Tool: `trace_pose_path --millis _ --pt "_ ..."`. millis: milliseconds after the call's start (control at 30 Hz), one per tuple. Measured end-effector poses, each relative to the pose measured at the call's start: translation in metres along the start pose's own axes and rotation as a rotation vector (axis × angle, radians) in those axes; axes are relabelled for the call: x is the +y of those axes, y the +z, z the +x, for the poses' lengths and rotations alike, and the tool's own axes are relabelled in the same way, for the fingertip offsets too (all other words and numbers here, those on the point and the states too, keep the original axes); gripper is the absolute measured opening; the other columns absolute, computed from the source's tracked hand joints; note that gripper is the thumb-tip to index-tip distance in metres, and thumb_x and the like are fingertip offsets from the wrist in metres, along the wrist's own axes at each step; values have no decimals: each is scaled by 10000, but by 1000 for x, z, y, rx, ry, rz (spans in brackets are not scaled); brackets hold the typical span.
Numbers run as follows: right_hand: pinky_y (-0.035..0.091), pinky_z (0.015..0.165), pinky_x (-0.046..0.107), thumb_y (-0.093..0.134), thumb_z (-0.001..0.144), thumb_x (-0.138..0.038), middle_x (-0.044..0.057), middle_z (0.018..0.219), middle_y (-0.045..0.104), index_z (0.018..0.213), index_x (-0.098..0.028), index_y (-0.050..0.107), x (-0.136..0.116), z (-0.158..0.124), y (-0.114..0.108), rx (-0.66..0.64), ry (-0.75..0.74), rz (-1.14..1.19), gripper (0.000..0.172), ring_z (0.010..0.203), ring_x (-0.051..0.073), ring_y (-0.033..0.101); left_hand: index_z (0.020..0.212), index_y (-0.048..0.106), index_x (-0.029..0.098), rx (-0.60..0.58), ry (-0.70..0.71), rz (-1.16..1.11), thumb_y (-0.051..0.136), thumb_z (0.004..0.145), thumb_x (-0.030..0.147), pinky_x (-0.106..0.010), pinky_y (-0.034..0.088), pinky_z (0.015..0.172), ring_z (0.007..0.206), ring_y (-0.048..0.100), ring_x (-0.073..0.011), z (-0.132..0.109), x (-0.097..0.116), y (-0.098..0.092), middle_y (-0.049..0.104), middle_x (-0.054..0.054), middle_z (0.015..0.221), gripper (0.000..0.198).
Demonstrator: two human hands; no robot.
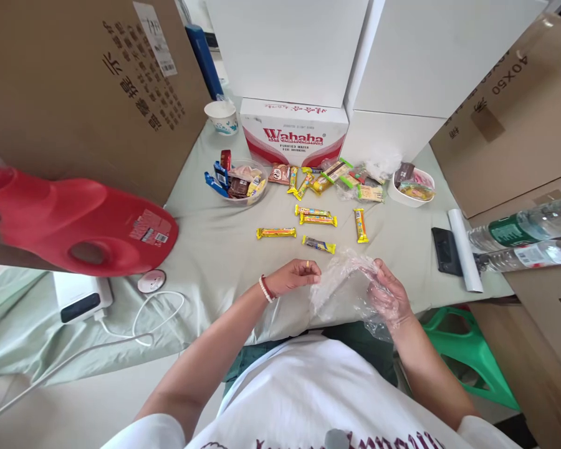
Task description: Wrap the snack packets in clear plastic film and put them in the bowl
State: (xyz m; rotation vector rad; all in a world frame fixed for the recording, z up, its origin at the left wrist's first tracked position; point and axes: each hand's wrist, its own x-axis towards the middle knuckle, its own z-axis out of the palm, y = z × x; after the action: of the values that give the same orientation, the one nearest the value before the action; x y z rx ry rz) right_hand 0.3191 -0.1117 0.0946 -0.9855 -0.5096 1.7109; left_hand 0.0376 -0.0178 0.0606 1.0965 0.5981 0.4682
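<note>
A clear plastic bag (pixel 343 284) stretches between my two hands just above the near part of the table. My left hand (pixel 292 276), with a beaded bracelet at the wrist, pinches the bag's left edge. My right hand (pixel 390 294) is closed on the other side of it, and thin film hangs over the fingers. Beyond the bag lie several small yellow-wrapped snack bars, among them a yellow and dark one (pixel 318 244), one on the left (pixel 276 232) and one on the right (pixel 361 225). Two more (pixel 316 216) lie side by side.
Behind the bars are a clear bowl of snacks (pixel 260 196), a heap of wrapped snacks (pixel 334 174) and a white bowl (pixel 414 198). A Wahaha box (pixel 294 132) stands at the back. A red jug (pixel 116 218) is left; a phone (pixel 444 249) and bottles (pixel 518 227) are right.
</note>
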Motion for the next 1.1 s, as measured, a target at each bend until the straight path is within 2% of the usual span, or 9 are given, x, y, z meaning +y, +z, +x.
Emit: trace_pose_path --millis 133,233,300,433,600,800,900,1000,1100 --pt "180 264 94 791 842 -363 -63 972 737 991 -275 486 5 2 -3 -12 -12 9 351 315 -33 113 810 642 182 229 84 -193 809 811 436 -315 452 974 1096 635 -195 -10 -6 3 731 -58 1108 304" --pt "186 261 98 793 831 -363 -80 939 725 1029 -281 488 10 8 3 -34 -19 43 373 315 -29 109 814 570 198 163 1 -531 821 749 409 -407 515 983 1181 667 -276 -2 -13 19 705 -80 1253 334" --pt "187 266 107 790 833 -356 -82 932 721 1024 -280 480 9 11 9 -41 -25 58 372 321 -26 120 836 513 212 187 -51 -650 811 733 438 -432 568 908 1099 721 -298 6 -17 28 717 -81 1205 388" --pt "162 296 148 791 858 -392 -6 1099 731 898 -244 434 -1 13 15 -18 -81 -112 389 354 -25 210 911 410 248 523 -13 -463 781 774 566 -285 557 586 770 758 -212 11 -17 24 730 -29 1022 508" --pt "208 351 186 771 865 -509 36 1028 727 847 -236 465 5 16 5 -22 -145 -459 410 410 24 325 938 431 267 845 77 -198 688 815 722 -200 396 386 469 547 -98 -16 -9 -1 611 55 746 538" --pt "263 378 196 692 926 -516 61 1296 664 882 -229 499 29 20 -3 -64 -134 -596 348 421 6 336 1220 518 265 503 -36 -255 914 661 535 -176 311 389 427 410 -12 -53 3 -6 717 -9 983 736" --pt "308 406 204 658 950 -516 68 1301 657 874 -230 511 32 16 -2 -88 -173 -629 331 444 24 377 1340 489 302 648 75 -230 868 721 543 -178 231 354 389 317 20 -56 3 -7 726 -34 1140 766" --pt "518 667 273 690 926 -523 81 1136 702 878 -222 604 22 11 -4 -268 -182 -817 317 764 149 646 1460 412 330 822 115 -152 650 853 722 -197 257 353 385 343 10 -52 -4 -11 701 -72 1255 760" --pt "537 914 370 742 876 -550 89 1209 707 1209 -251 670 0 9 -16 -413 -37 -1013 453 1038 228 671 1522 330 302 846 32 -94 485 873 833 -217 266 358 395 388 -16 -50 -15 -15 687 -104 1257 853"
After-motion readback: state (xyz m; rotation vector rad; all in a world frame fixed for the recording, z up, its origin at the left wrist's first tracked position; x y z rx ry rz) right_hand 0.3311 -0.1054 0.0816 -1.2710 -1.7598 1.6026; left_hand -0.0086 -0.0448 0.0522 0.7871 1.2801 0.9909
